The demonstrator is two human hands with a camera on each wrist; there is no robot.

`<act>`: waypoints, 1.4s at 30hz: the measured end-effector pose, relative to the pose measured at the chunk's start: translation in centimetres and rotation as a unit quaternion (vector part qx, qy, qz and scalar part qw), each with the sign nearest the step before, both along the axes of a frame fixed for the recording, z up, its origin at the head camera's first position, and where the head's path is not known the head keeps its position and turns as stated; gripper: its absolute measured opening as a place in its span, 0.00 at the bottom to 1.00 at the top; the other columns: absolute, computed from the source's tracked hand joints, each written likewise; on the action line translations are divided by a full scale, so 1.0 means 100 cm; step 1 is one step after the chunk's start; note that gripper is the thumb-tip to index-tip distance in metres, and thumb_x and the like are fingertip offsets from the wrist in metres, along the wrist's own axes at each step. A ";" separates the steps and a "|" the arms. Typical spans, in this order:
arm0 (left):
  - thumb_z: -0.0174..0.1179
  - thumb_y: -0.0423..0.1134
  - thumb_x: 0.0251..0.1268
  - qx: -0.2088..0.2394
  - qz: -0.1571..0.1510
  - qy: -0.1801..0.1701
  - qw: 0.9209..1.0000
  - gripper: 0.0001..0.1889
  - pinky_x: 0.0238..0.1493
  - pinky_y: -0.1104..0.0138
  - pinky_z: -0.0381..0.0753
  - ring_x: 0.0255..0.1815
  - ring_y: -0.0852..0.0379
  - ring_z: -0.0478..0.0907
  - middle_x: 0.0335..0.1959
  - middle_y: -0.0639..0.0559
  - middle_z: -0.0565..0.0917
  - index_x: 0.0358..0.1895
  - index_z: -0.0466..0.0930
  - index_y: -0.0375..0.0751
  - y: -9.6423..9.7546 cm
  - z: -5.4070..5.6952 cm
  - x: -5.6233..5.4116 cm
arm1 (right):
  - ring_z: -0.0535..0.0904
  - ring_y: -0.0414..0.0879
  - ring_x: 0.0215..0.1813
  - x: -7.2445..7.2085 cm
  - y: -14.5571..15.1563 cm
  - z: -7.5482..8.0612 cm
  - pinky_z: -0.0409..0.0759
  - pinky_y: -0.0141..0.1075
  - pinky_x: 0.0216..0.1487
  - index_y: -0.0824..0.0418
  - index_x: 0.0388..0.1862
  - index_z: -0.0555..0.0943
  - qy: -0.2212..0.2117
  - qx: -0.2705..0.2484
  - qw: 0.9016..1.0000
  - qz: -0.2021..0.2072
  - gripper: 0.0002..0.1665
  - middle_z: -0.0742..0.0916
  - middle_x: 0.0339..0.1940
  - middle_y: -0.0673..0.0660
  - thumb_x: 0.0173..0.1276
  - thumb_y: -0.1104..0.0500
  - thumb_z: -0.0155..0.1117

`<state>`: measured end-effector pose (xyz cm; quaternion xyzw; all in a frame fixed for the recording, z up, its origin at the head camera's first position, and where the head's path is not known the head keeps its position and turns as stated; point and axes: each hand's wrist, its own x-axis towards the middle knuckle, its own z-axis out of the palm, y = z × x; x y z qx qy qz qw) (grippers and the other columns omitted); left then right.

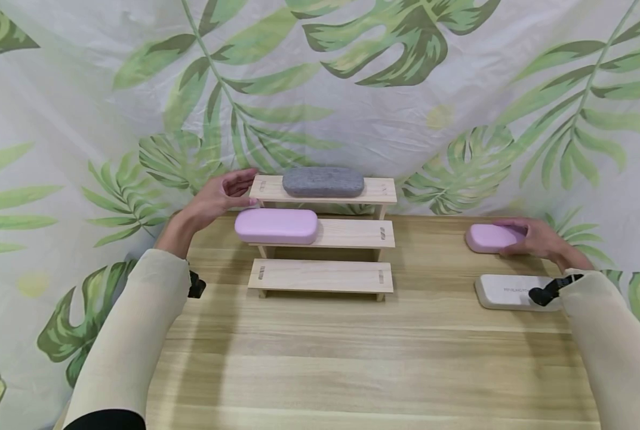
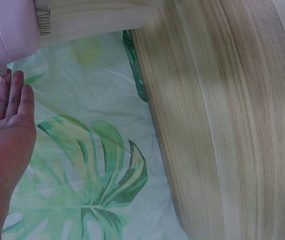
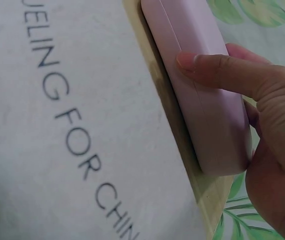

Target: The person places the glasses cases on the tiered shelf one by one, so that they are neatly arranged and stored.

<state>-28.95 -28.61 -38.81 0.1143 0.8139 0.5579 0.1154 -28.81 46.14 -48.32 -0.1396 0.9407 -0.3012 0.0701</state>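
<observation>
A pale three-step wooden rack [image 1: 320, 276] stands on the table. My left hand [image 1: 227, 192] is at the left end of its top step, fingers fairly straight and fingertips right at the step's edge. Just below that hand, a pink glasses case [image 1: 276, 226] lies on the middle step, jutting past its left end. A grey glasses case [image 1: 323, 181] lies on the top step. On the right, my right hand [image 1: 535, 240] grips a second pink glasses case [image 1: 493, 238], thumb on the near side. A white glasses case [image 1: 513, 291] with printed lettering lies in front of it.
The wooden table [image 1: 352, 364] ends at the back against a leaf-patterned cloth [image 1: 352, 113], which also hangs along both sides. The bottom step carries nothing. My right sleeve [image 1: 610, 334] passes over the right end of the white case.
</observation>
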 end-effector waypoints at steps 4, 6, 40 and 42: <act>0.70 0.35 0.73 -0.001 -0.001 0.002 1.000 0.41 0.84 0.54 0.63 0.84 0.50 0.60 0.84 0.49 0.63 0.85 0.60 0.45 0.000 0.001 -0.001 | 0.74 0.47 0.65 0.001 0.000 -0.002 0.67 0.24 0.52 0.66 0.70 0.81 0.019 0.002 1.000 -0.002 0.49 0.80 0.70 0.74 0.49 0.56 0.91; 0.70 0.35 0.73 -0.001 -0.001 0.003 1.000 0.41 0.84 0.54 0.63 0.84 0.50 0.60 0.84 0.49 0.63 0.85 0.60 0.45 0.000 0.001 -0.001 | 0.71 0.34 0.60 0.002 0.000 -0.002 0.67 0.22 0.51 0.65 0.69 0.81 0.026 -0.001 1.000 0.000 0.48 0.81 0.69 0.73 0.49 0.56 0.92; 0.71 0.34 0.72 0.016 -0.004 -0.001 1.000 0.41 0.85 0.53 0.61 0.84 0.48 0.60 0.84 0.47 0.65 0.84 0.62 0.45 0.000 0.001 0.000 | 0.77 0.66 0.63 0.012 -0.008 0.029 0.74 0.46 0.55 0.63 0.71 0.80 0.028 0.038 0.999 -0.017 0.48 0.81 0.67 0.77 0.53 0.51 0.89; 0.71 0.35 0.72 0.015 -0.004 -0.001 1.000 0.41 0.85 0.53 0.61 0.84 0.48 0.60 0.84 0.47 0.65 0.84 0.62 0.46 0.001 0.000 0.000 | 0.77 0.65 0.63 0.013 -0.010 0.032 0.74 0.45 0.56 0.63 0.71 0.81 0.031 0.037 0.999 -0.016 0.47 0.82 0.67 0.76 0.52 0.52 0.90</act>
